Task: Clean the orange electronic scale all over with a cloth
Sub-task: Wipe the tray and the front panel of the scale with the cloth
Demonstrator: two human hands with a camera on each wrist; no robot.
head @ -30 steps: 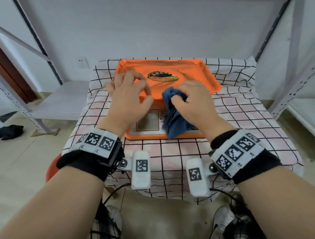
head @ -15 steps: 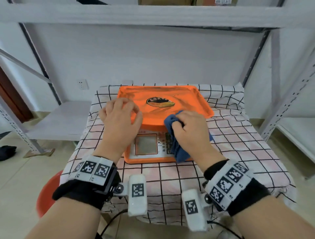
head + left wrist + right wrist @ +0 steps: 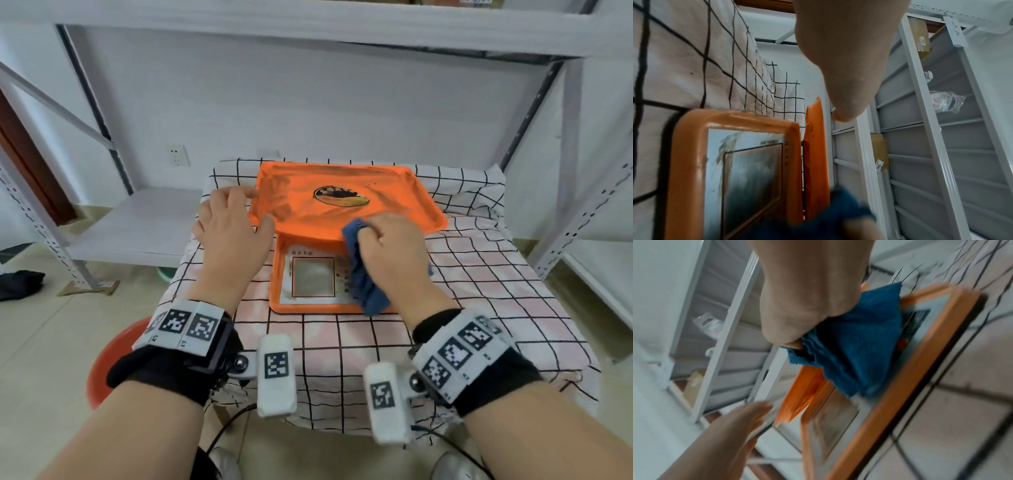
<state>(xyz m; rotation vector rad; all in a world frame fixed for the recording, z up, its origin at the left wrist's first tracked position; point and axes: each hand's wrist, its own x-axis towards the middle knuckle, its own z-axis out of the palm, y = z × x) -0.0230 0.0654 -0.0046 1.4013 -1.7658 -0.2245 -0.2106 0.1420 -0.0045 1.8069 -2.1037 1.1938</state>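
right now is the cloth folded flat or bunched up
Bunched up: the blue cloth hangs in crumpled folds from the right hand gripping it.

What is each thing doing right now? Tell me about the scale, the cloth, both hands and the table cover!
Scale: sits upright on the table cover, tray on top, smudges on its screen.
Cloth: bunched up, draped over the scale's buttons.
Right hand: grips the cloth at the tray's front edge.
Left hand: fingers loosely bent, thumb at the tray's left edge, holding nothing.
Table cover: spread out, a bit wrinkled.
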